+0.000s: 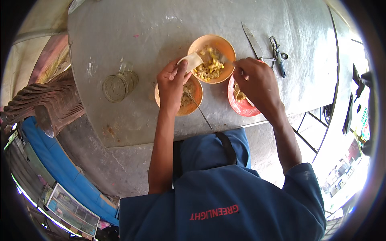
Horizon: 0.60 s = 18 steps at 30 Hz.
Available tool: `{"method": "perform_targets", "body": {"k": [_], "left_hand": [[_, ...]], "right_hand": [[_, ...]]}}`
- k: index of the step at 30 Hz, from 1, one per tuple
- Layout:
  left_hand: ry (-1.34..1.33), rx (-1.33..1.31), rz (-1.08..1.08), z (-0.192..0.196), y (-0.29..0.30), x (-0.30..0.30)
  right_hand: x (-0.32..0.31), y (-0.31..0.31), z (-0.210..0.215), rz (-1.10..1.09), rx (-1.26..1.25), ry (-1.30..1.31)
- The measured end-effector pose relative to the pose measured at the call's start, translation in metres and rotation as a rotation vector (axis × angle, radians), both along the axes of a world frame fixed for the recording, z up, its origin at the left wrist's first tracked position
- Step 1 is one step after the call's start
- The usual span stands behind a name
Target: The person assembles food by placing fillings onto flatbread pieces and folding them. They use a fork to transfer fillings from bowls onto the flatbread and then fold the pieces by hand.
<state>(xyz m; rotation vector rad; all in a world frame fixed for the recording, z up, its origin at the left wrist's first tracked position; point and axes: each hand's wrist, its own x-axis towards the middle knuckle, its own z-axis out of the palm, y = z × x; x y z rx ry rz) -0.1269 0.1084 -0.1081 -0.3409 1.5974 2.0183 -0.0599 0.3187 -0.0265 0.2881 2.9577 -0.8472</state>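
My left hand (171, 82) is closed on a thin, pale sheet of dough (191, 62), held at the near-left rim of an orange bowl (226, 45). In that bowl lies a chunky filling (211, 66) with yellow bits like corn. My right hand (257, 80) is closed, its fingers curled at the bowl's right side. From it a blurred spoon (228, 60) reaches over the filling. Below my left hand, partly covered by it, stands a second orange bowl (200, 95) of brownish mix with a metal spoon (200, 110) leaning out. My right forearm partly hides a red plate (243, 109) holding pale folded pieces.
A knife (252, 40) and a dark-handled tool like a can opener (277, 56) lie at the right of the grey table (148, 44). A clear glass mug (120, 85) is at the left. Stacked brown chairs (48, 96) stand beyond the left edge.
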Motion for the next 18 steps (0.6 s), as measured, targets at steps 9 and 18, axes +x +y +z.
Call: {"method": "perform_targets", "body": {"k": [9, 18], "left_hand": [[-0.100, 0.084, 0.207, -0.001, -0.004, 0.026], [-0.141, 0.046, 0.187, -0.002, 0.003, 0.026]], "right_hand": [[0.017, -0.003, -0.021, -0.064, 0.017, 0.002], [0.005, -0.007, -0.043, -0.081, -0.073, -0.179]]}}
